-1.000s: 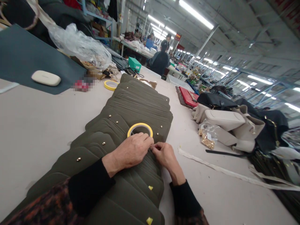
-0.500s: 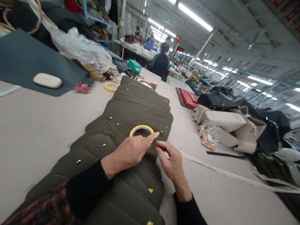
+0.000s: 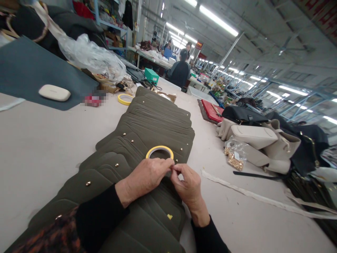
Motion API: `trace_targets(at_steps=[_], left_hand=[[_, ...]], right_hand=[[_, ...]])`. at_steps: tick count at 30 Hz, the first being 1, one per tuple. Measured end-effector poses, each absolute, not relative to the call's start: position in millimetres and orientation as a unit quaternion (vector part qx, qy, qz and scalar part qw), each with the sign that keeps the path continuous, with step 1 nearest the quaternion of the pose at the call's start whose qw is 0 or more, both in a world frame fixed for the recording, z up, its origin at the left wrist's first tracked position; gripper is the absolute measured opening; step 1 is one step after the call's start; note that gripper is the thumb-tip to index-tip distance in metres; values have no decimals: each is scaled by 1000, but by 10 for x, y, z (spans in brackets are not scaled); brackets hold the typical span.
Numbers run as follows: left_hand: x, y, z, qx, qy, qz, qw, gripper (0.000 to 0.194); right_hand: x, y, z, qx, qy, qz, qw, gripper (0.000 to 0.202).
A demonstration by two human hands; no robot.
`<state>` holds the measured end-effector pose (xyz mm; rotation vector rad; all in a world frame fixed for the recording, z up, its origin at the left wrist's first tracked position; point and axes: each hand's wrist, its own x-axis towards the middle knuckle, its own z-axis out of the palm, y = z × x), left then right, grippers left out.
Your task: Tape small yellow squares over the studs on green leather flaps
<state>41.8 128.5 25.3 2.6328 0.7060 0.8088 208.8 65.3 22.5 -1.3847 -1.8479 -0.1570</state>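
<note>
Holding the tape in the left hand, with a clenched grip on its near side, above the dark green pieces. Pinching thumb and forefinger of the right hand together, right beside the left fingertips, at the near right of the tape; too small to tell what sits between them.

Under both hands, overlapping green pieces in a long fan, running from near left to far centre across the surface. On them, small metal studs and, near the right edge, a yellow scrap. Just beside the far left edge of the fan, a second roll, lying flat.

At far left, a white case on a blue-grey sheet, with a clear plastic bag beyond. Past the far end of the fan, a green box. At far right, red pieces; nearer, beige bags beside black ones, and a packet of gold-coloured parts. Across the right side, a long white strip and a shorter black strip. In the background, a person in dark clothing, facing away.
</note>
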Motion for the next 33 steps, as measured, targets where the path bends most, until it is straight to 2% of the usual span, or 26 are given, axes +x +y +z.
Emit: trace_targets(at_steps=[4, 7, 10, 14, 21, 27, 30, 33], left_hand=[[459, 1292, 267, 911, 263, 290, 127, 16], [498, 1263, 285, 910, 268, 301, 93, 20], [534, 1189, 300, 904, 258, 334, 67, 22], [576, 1135, 279, 907, 274, 313, 62, 17], [630, 1205, 246, 935, 326, 126, 57, 10], [629, 1185, 250, 937, 327, 103, 67, 13], [626, 1189, 224, 937, 325, 102, 70, 13], [624, 1202, 199, 938, 324, 106, 67, 13]], right_hand=[[2005, 623, 258, -609, -655, -1, 447, 13], [1979, 654, 257, -648, -547, 167, 502, 10], [2079, 735, 188, -652, -413, 309, 556, 16], [2315, 814, 68, -660, -344, 357, 564, 26], [2341, 833, 23, -684, -465, 281, 488, 29], [2272, 920, 0, -710, -597, 77, 365, 21], [2257, 960, -8, -715, -619, 37, 322, 20], [2286, 942, 7, -725, -612, 29, 315, 22]])
